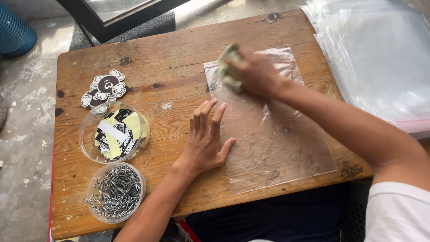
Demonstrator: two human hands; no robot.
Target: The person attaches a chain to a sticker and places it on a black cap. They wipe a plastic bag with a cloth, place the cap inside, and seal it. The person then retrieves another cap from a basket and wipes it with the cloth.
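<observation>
Left hand (207, 142) spread flat, pinning the clear bag (268, 134) near the bench (179, 58) front edge; right hand (255, 74) clutches pale green cloth (229, 67), pressing it on the bag's far end.

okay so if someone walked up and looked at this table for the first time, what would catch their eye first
Probably the right hand pressing a pale green cloth onto a clear plastic bag at the table's middle, with the left hand spread at the bag's edge. Next, the tub of ball chains at front left.

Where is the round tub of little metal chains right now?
The clear round tub of metal ball chains sits at the wooden table's near-left corner, just below the clear sticker tub, left of the left hand.
</observation>
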